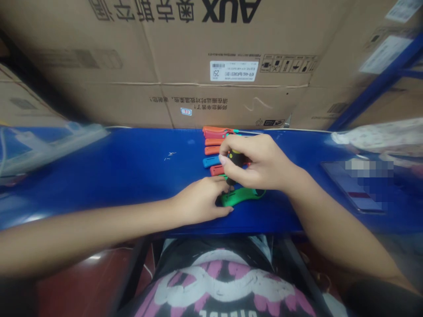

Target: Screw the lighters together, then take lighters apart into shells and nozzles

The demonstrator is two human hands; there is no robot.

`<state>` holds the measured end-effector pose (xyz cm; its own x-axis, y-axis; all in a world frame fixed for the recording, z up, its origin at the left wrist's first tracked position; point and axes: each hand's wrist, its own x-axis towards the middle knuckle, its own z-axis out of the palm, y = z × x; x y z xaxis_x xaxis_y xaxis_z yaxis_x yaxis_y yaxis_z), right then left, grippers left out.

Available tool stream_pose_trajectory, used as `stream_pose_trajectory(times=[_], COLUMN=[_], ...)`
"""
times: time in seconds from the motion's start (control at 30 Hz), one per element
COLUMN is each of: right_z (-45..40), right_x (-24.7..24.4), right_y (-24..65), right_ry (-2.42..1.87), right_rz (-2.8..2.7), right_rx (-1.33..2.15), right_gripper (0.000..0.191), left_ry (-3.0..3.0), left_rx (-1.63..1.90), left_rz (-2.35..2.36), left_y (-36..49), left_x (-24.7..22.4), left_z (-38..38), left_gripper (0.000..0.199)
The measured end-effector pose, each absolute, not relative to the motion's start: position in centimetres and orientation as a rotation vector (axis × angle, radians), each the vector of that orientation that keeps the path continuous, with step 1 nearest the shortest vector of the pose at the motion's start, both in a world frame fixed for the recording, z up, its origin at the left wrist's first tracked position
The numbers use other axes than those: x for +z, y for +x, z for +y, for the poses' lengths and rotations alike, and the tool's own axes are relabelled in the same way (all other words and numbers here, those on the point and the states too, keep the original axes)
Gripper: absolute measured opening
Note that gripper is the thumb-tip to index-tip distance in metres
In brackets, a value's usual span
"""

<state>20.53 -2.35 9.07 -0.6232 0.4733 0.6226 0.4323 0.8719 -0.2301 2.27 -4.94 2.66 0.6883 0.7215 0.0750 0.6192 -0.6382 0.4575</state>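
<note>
Head view: my curled right hand (262,159) grips a screwdriver (236,159); my half-open left hand (202,199) pinches the nearest handle (245,194).

Cardboard box (185,48) behind; white power strip (62,147) left; phone (348,187) right.

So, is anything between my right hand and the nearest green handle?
Just the black tool that your right hand holds. It points down at the left end of the green handle, where your left hand has its fingers. Nothing else visible stands between them.
</note>
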Motion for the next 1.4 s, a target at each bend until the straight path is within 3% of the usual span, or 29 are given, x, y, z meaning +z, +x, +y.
stream_pose_trajectory(times=[1.03,1.2,1.3,1.4], right_z=[-1.4,-1.7,-2.0,-2.2], right_x=[7.4,7.5,8.0,8.5], right_y=[19.3,19.3,19.4,19.5], right_ry=[-0.994,-0.927,-0.87,-0.83], right_rz=[-2.079,-2.137,-2.244,-2.368], right_rx=[-0.122,-0.166,-0.112,-0.109], right_gripper=[0.01,0.025,0.018,0.028], left_ry=[2.541,2.559,2.564,2.548], left_rx=[0.531,0.529,0.577,0.632], left_rz=[1.127,1.142,1.133,1.075], left_y=[1.7,1.7,1.7,1.7], left_x=[1.0,0.9,0.7,0.4], left_z=[-3.0,-2.8,-2.6,-2.5], left_gripper=[0.025,0.024,0.022,0.021])
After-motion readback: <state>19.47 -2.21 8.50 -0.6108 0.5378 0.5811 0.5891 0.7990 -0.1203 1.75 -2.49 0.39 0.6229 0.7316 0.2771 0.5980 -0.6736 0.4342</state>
